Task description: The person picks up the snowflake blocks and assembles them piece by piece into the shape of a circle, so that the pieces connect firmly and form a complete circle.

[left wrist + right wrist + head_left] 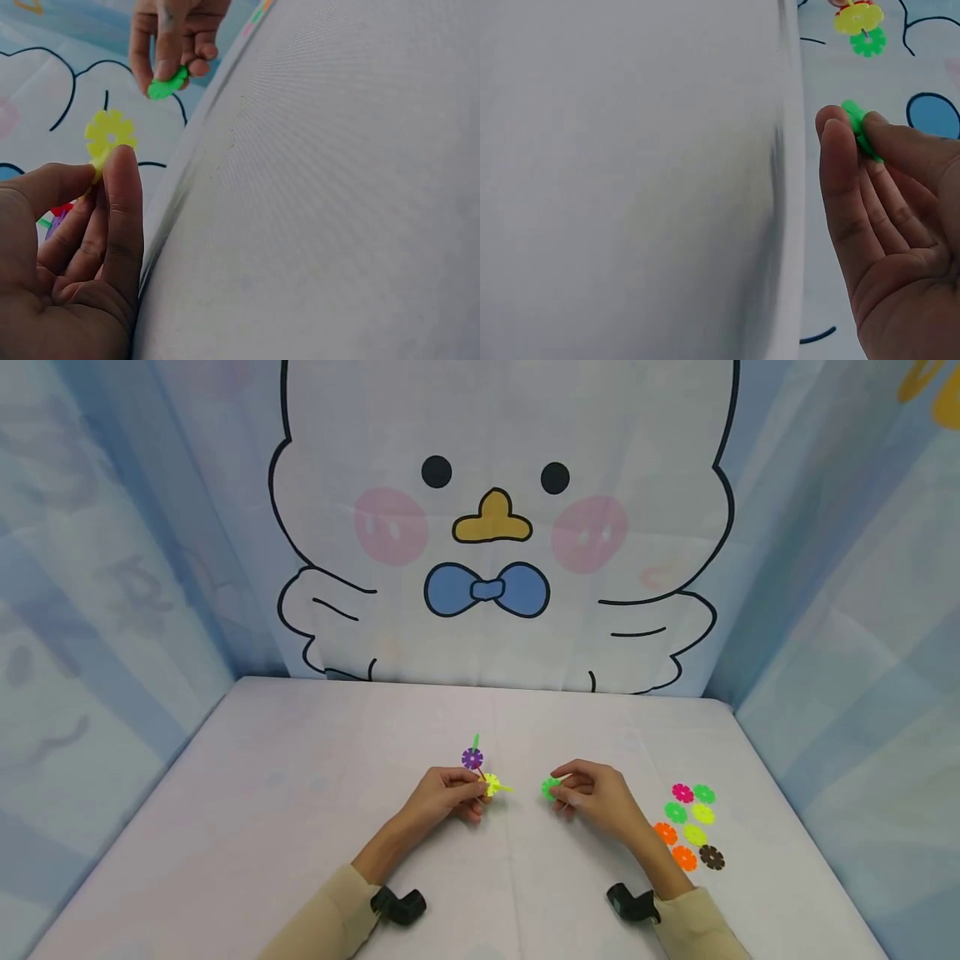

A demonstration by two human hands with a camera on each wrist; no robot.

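My left hand (pixel 452 793) pinches a yellow snowflake disc (pixel 491 785) between thumb and fingers. That disc is part of a joined chain: a second yellow disc (pixel 111 133) stands out from it, and a red one, a purple disc (pixel 472 758) and a green disc (pixel 476 741) run off on the far side. Across a small gap, my right hand (pixel 597 793) holds a single green snowflake disc (pixel 861 129) between thumb and fingertips. The two hands are apart, both raised over the white table. Fingers partly cover the held discs.
Several loose discs lie at the right of the white table (pixel 187 827): pink, green, yellow, orange (pixel 684 858) and a dark brown one (pixel 712 857). Behind the table hangs a cloth (pixel 495 643) with a cartoon figure; more cloth hangs at both sides.
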